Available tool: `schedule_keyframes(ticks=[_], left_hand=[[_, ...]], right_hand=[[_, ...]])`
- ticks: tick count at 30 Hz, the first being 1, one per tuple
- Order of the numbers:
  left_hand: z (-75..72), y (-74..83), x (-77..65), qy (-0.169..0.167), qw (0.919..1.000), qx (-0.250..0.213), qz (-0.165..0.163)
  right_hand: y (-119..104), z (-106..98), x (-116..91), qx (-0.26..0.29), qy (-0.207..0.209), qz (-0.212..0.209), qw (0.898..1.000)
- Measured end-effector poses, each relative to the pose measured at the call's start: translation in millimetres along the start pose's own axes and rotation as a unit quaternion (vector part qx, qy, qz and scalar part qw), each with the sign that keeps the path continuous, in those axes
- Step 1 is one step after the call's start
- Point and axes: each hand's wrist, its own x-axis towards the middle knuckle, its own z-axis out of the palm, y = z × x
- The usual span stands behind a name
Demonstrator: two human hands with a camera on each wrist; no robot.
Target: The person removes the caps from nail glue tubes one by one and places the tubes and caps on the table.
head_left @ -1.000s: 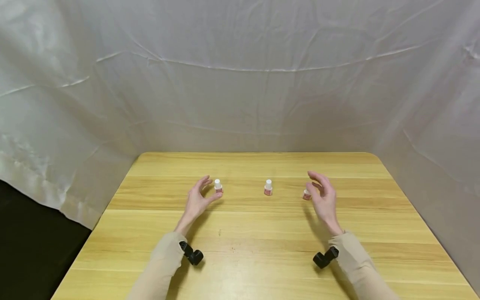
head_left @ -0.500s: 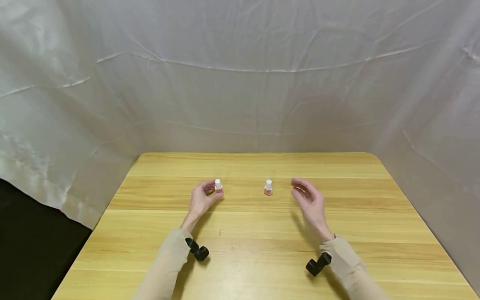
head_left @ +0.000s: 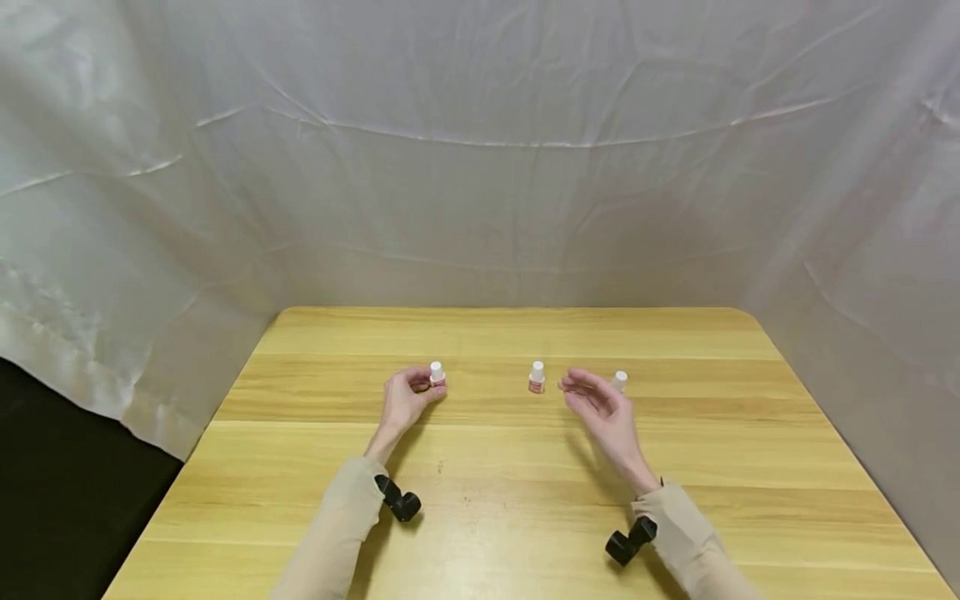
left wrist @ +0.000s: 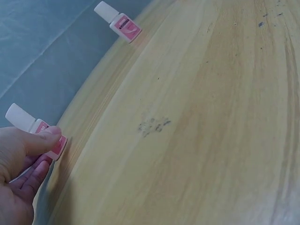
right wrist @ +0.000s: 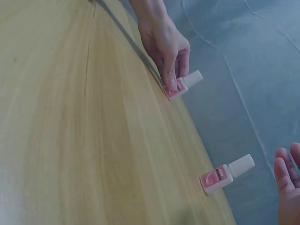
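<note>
Three small white bottles with pink labels and white caps stand upright in a row on the wooden table. My left hand pinches the left bottle low on its body, thumb over the label, and its base is at the tabletop. To the right of the middle bottle, my right hand hovers with thumb and fingers apart, holding nothing. In the right wrist view its fingertips show beyond that bottle's cap. Behind my right hand, the right bottle is mostly hidden, with its cap showing.
A pale grey cloth hangs behind the table and along its sides. Small dark marks spot the wood. Each beige sleeve carries a black wrist camera, the left one and the right one.
My left hand has closed its fingers and thumb onto the left bottle. My right hand has moved left, past the right bottle toward the middle one. The bottles have stayed in place.
</note>
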Motion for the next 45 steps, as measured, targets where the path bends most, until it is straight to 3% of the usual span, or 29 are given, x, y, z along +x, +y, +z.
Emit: schedule_keyframes(ticks=[21,45], left_hand=[[5.3,-1.3,-7.1,-0.009,0.9998,-0.017,0.004],[28.2,10.8,-24.1,-0.068,0.9952,-0.066,0.026]], right_hand=[[8.8,-0.9,-3.9,0.000,-0.022,-0.011,1.000],[20.0,-0.6,-3.7,0.011,-0.007,0.011,1.000]])
